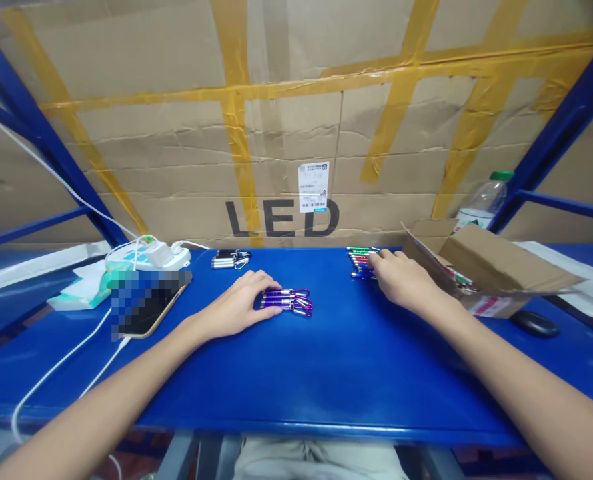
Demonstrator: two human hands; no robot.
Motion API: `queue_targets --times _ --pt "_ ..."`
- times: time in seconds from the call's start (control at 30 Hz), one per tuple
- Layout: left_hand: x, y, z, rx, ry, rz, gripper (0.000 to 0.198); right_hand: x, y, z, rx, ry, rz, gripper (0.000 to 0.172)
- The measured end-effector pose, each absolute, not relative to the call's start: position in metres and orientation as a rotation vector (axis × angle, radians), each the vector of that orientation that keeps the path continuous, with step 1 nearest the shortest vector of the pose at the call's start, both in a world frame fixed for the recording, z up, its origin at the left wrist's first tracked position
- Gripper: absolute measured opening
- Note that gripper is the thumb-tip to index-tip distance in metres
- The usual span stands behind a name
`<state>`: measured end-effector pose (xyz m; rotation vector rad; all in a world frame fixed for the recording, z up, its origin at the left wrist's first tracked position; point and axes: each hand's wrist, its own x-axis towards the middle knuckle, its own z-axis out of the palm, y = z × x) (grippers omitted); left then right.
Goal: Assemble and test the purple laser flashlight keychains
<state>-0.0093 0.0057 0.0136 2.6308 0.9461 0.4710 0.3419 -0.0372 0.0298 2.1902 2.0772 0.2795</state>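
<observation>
A small row of purple mini flashlights (283, 300) with clip rings lies on the blue table. My left hand (243, 303) is closed around its left end, thumb on the near side and fingers on the far side. Further right, my right hand (396, 277) bends over a group of green, red and blue mini flashlights (360, 259). Its fingers are curled at their right ends, and the fingertips are hidden. Black and silver mini flashlights (230, 259) lie together at the back, left of centre.
An open cardboard box (501, 267) with more mini flashlights inside stands at right, beside a black mouse (535, 323) and a bottle (486, 200). At left are a phone (156, 310), a power strip (146, 257), cables and a tissue pack (83, 290). A large carton (186, 167) backs the table (296, 380).
</observation>
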Motion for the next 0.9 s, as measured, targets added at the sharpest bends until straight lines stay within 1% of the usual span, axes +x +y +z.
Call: queue_targets --times 0.3,0.67,0.9 --pt "-0.015 0.011 0.013 2.678 1.003 0.403 0.055 0.360 -0.030 0.028 2.177 2.041 0.323 0.039" --pt "-0.021 0.016 0.019 2.783 0.973 0.368 0.042 0.373 -0.023 0.022 2.162 2.128 0.336 0.034" --pt "-0.025 0.019 0.023 2.805 1.041 0.318 0.043 0.369 -0.027 0.023 2.182 2.140 0.335 0.033"
